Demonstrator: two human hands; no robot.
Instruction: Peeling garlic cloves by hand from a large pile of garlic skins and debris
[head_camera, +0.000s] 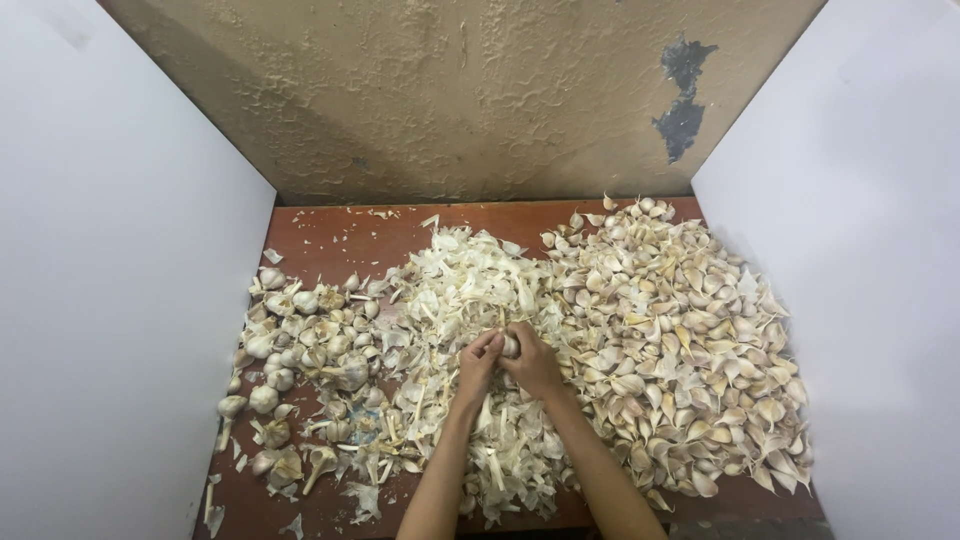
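Both hands (508, 360) around garlic bulb (511, 346)

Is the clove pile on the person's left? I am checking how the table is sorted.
No, the clove pile lies right of both hands; whole bulbs lie on the left.

Hidden and cropped at the garlic table

The garlic bulb (511, 346) is mostly covered by the left hand (479, 362) and right hand (534, 364), perhaps partly broken; both forearms run off the bottom edge.
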